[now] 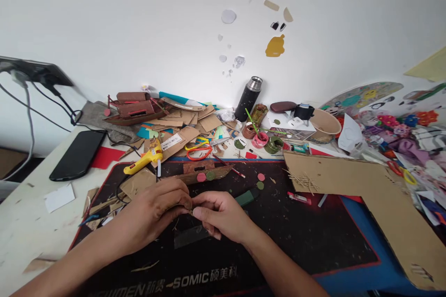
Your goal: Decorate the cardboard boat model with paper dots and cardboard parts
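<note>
My left hand [158, 206] and my right hand [223, 213] meet over the black desk mat [296, 232], fingertips pinched together. Whatever is between them is mostly covered; only a tiny brownish bit shows, too small to name. Just behind my fingers lies a brown model boat hull [221, 174] with a red disc [201, 177] and a green disc [210, 175] on its side. A dark green utility knife [246, 197] rests to the right of my right hand. In front of my hands is a strip of clear tape [191, 236] on the mat.
A yellow glue gun [148, 157] and orange-handled scissors [198, 152] lie behind. Paint jars [259, 139] and a black thermos [248, 98] stand near the wall. A finished-looking boat [139, 112] and a phone [78, 155] are left; a large cardboard piece [390, 204] is right.
</note>
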The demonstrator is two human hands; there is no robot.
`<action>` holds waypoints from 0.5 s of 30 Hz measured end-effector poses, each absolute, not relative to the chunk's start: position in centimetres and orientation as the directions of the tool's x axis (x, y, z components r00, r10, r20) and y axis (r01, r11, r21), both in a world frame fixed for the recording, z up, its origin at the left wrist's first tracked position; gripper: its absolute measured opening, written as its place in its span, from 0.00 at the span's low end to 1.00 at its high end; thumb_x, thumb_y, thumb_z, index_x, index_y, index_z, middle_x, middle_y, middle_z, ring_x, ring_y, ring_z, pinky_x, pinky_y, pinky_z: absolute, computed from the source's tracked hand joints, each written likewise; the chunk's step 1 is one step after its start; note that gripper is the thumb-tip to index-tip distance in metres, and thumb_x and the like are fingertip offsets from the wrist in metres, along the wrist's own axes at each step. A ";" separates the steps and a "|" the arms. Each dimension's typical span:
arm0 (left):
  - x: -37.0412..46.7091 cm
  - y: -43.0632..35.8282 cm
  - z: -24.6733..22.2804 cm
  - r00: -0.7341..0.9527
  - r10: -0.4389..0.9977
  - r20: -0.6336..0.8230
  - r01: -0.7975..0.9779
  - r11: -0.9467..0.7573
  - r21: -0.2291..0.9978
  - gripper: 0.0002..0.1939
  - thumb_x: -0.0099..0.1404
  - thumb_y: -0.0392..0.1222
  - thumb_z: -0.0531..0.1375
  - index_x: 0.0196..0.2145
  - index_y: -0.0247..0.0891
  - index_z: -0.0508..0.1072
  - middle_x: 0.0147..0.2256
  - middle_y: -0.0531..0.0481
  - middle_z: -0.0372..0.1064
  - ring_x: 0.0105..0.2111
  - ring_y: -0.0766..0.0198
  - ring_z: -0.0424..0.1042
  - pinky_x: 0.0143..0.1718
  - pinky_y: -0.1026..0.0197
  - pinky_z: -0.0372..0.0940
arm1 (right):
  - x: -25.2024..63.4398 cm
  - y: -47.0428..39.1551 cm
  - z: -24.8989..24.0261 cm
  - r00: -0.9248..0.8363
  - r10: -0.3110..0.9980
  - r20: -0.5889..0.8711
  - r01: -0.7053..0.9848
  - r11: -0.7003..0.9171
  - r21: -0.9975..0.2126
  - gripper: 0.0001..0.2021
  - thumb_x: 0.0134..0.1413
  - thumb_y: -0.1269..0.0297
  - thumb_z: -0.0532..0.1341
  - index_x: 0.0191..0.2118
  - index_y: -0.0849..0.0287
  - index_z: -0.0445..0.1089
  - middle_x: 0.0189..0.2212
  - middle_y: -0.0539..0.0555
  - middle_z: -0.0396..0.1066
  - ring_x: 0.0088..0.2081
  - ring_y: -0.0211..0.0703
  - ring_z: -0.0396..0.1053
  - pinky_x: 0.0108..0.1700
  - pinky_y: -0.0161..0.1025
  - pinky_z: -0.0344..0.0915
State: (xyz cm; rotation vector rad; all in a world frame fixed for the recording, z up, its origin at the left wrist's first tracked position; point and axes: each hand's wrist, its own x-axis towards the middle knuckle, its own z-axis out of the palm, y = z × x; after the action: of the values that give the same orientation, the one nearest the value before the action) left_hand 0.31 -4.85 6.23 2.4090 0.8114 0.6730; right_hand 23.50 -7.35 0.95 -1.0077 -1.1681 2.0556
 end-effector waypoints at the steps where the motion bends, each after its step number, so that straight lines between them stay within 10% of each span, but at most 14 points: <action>1: 0.3 -4.9 6.3 0.704 0.651 0.282 0.402 -0.694 0.598 0.13 0.75 0.28 0.54 0.42 0.43 0.76 0.42 0.49 0.77 0.42 0.62 0.78 0.43 0.64 0.71 | 23.5 -7.3 1.0 -0.566 0.752 -0.338 -0.100 -0.469 -0.877 0.28 0.57 0.44 0.73 0.52 0.65 0.78 0.16 0.40 0.65 0.14 0.30 0.55 0.16 0.29 0.53; 15: -0.8 -5.1 6.2 0.687 0.691 0.225 0.426 -0.633 0.646 0.12 0.78 0.35 0.55 0.46 0.46 0.78 0.44 0.49 0.79 0.44 0.62 0.79 0.46 0.63 0.72 | 23.2 -7.3 1.0 -0.590 0.718 -0.369 -0.060 -0.495 -0.867 0.27 0.54 0.45 0.76 0.50 0.62 0.77 0.18 0.39 0.65 0.14 0.29 0.57 0.17 0.30 0.54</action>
State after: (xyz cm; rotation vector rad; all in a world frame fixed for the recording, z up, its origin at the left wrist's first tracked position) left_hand -0.84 -5.07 6.22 2.3361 0.8561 0.6233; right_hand 23.19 -7.27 1.01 -1.0273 -1.1869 2.1183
